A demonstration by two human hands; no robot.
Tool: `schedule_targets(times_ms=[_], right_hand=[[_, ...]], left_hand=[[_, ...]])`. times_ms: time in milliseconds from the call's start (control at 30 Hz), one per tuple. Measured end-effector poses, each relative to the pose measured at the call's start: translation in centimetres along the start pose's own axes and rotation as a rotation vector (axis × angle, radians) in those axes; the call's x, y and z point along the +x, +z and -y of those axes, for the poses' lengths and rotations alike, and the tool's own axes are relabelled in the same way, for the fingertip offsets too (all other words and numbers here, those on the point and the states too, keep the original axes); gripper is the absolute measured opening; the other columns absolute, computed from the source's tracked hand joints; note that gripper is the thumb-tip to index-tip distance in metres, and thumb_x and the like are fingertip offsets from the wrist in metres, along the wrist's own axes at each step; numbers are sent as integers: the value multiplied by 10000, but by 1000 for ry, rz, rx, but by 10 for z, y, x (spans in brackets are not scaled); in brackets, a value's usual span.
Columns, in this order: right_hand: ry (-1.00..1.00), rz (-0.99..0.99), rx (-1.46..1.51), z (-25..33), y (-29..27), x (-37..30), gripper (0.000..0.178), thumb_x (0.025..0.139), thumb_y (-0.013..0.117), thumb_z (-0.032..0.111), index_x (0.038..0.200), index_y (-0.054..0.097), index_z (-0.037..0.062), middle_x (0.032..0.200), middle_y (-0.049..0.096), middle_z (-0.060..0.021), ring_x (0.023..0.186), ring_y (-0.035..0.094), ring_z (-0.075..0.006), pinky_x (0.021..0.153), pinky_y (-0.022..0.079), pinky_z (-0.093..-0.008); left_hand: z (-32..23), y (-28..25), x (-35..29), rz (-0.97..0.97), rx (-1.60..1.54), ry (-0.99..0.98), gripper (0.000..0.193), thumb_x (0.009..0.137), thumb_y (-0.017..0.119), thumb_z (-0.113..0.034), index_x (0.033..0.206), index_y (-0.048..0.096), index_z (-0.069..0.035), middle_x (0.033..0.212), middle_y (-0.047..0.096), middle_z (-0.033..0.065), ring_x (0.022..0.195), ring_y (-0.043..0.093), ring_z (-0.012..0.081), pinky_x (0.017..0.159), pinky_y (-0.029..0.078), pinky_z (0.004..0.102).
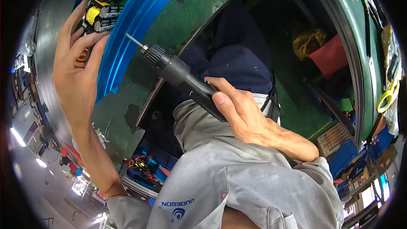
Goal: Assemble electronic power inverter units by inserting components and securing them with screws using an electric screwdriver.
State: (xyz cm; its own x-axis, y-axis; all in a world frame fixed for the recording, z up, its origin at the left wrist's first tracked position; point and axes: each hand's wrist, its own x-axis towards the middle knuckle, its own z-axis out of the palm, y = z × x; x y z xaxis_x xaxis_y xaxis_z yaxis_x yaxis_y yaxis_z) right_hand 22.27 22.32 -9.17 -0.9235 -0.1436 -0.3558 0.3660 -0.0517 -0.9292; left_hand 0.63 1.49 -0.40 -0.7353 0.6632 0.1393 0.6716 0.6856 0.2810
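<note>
At the upper left, a curved-looking blue ribbed metal housing (127,38) stands on a green work surface. Inside it sit electronic parts, among them black cylindrical capacitors (106,18), yellow-wrapped pieces and red wires. My left hand (78,65) grips the housing at its inner edge, thumb and forefinger pressed close together there, another finger reaching along the capacitors. A copper coil (82,58) shows beneath that hand. In my right hand (243,112) is a black electric screwdriver (176,70), fingers wrapped round its handle. Its bit points at the housing's ribbed outer side; contact is unclear.
The green work surface (169,29) has a worn edge along my lap. Below on the left lie more blue housings with wired parts (146,165). To the right are a green-topped bench (345,8), yellow tape (386,101), a red sheet (330,57) and a plastic crate (337,140).
</note>
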Motion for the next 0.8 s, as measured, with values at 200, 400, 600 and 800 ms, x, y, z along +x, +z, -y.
schedule_targets(times_ms=[200,400,600,800], right_hand=[[-17,-17,-10,-1,0,-1,520,1102,345,384,1367,488,-39,659,507,-119,594,549,-252,616,419,-381],[-97,-97,-90,-4,4,1,488,1099,377,356,1371,493,-32,742,585,-166,667,606,-278,665,463,-379],[122,42,94,13,-10,1,483,1111,342,350,1341,537,-27,829,625,-111,746,596,-206,732,470,-332],[323,217,579,2,-13,4,741,1057,260,630,1194,611,-7,803,665,-76,698,603,-141,682,468,-273]], left_hand=[[10,3,-1,-19,13,107,152,892,739,-58,1035,787,-39,1442,589,107,1270,609,276,1049,495,382],[9,3,4,-1,-7,56,149,888,736,-35,1029,783,-19,1431,598,111,1268,614,286,1039,505,387],[15,5,11,-3,-85,80,145,866,749,-18,1006,787,-23,1413,611,113,1305,583,271,1058,480,364],[-1,2,8,-6,-129,-37,105,786,785,-29,809,689,5,1414,601,123,1312,544,316,1085,426,403]])
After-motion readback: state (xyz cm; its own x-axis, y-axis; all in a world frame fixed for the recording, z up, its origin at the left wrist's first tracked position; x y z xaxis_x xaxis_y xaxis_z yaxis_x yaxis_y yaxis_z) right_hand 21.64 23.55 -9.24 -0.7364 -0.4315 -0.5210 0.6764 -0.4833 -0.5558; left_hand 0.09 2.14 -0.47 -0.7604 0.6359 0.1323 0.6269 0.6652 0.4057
